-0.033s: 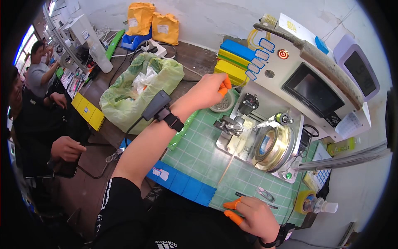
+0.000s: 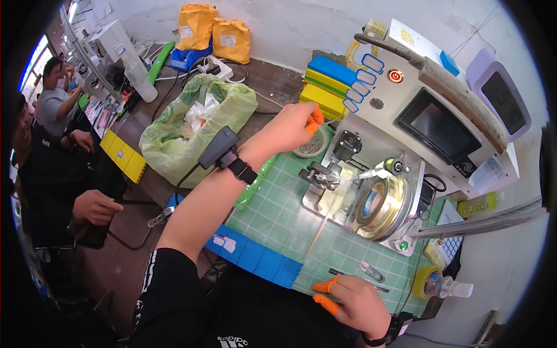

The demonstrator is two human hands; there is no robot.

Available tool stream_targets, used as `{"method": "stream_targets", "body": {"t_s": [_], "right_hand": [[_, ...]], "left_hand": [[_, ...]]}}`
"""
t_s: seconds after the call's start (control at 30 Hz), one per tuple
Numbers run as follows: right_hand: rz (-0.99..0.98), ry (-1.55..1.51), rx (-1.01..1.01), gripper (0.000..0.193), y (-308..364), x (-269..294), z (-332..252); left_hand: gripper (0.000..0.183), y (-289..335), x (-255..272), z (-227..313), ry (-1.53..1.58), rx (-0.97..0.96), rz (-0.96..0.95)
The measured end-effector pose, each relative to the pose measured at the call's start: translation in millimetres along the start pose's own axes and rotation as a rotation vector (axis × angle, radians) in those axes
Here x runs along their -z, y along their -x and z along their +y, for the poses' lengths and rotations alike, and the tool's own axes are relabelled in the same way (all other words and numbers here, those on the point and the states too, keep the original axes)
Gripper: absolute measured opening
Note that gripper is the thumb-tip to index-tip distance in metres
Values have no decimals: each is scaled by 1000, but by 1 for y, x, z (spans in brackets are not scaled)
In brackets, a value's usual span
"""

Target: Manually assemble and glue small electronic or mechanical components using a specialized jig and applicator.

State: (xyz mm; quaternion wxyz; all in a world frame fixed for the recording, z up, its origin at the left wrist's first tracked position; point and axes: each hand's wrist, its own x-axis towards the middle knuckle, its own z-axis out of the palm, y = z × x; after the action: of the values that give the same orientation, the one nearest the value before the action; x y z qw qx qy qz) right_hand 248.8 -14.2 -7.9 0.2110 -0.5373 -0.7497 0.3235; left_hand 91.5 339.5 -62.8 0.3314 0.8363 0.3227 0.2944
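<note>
The left hand (image 2: 293,124) is hovering at the bowl (image 2: 307,155), its orange-sheathed fingertips (image 2: 318,115) bunching together close above the small grey pieces (image 2: 313,145); whether they are pinching one, I cannot tell. The step in hand is seemingly a pick from this bowl, which is standing just left of the machine (image 2: 380,120). The next move is probably calling for a sure hold on one piece and a clean lift past the rim, keeping clear of the black block (image 2: 348,145) beside it. Farther right, the right hand (image 2: 360,304) is resting at the near side of the green mat (image 2: 348,249), thumb and forefinger standing apart, with dark tweezers (image 2: 381,287) lying by them and snips (image 2: 371,270) just beyond.

At far left, a co-worker in grey (image 2: 51,105) and another in black (image 2: 58,168) are sitting or standing near a yellow strip (image 2: 123,155). On the brown bench (image 2: 272,81), a pale green bag (image 2: 165,152) is slumping open, orange packets (image 2: 195,26) are leaning by the wall (image 2: 284,29), a blue strip (image 2: 255,256) is bordering the mat, and a bottle (image 2: 447,287) is standing at the right
</note>
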Motion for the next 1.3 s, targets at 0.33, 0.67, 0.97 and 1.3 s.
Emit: {"method": "stream_targets", "body": {"t_s": [0.33, 0.67, 0.97, 1.3], "right_hand": [[-12, 14, -17, 24, 1, 0, 2], [136, -121, -132, 21, -5, 10, -25], [344, 2, 11, 17, -44, -22, -24], [424, 46, 47, 12, -65, -28, -38]], "left_hand": [[21, -3, 7, 2, 55, 25, 49], [18, 97, 33, 76, 304, 75, 42], [13, 216, -24, 122, 610, -43, 74], [10, 233, 6, 125, 622, 121, 90]]}}
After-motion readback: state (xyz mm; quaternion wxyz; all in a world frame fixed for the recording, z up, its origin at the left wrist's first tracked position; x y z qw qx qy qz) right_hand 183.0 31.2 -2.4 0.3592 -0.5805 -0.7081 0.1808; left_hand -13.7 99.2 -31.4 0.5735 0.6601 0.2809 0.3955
